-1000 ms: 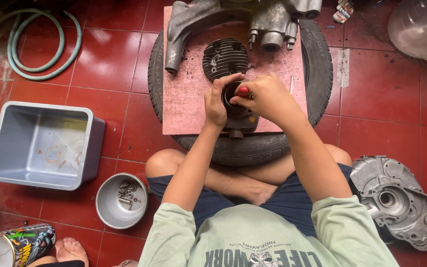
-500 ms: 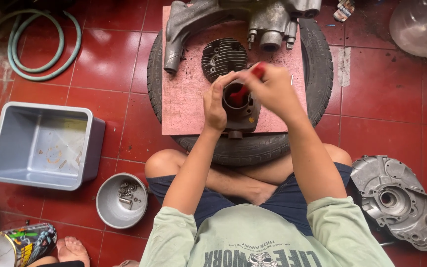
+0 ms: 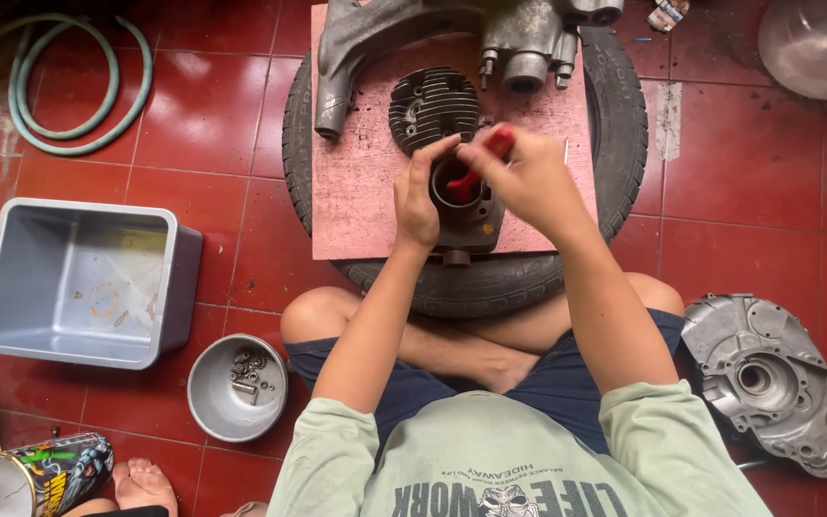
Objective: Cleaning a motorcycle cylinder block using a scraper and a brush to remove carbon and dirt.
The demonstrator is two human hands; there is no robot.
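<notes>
On the red tiled floor [image 3: 212, 115], centre frame, I see my left hand [image 3: 418, 196] wrapped around the dark metal engine cylinder [image 3: 466, 215] to steady it on the pink board [image 3: 356, 201], while my right hand [image 3: 528, 177] pinches a red-handled tool [image 3: 479, 168] angled into its bore.

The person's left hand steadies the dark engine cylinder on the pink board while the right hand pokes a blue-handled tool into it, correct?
Not quite: the tool is red, not blue, as the head view shows. The left hand does steady the cylinder on the pink board, with the right hand working the tool.
</notes>
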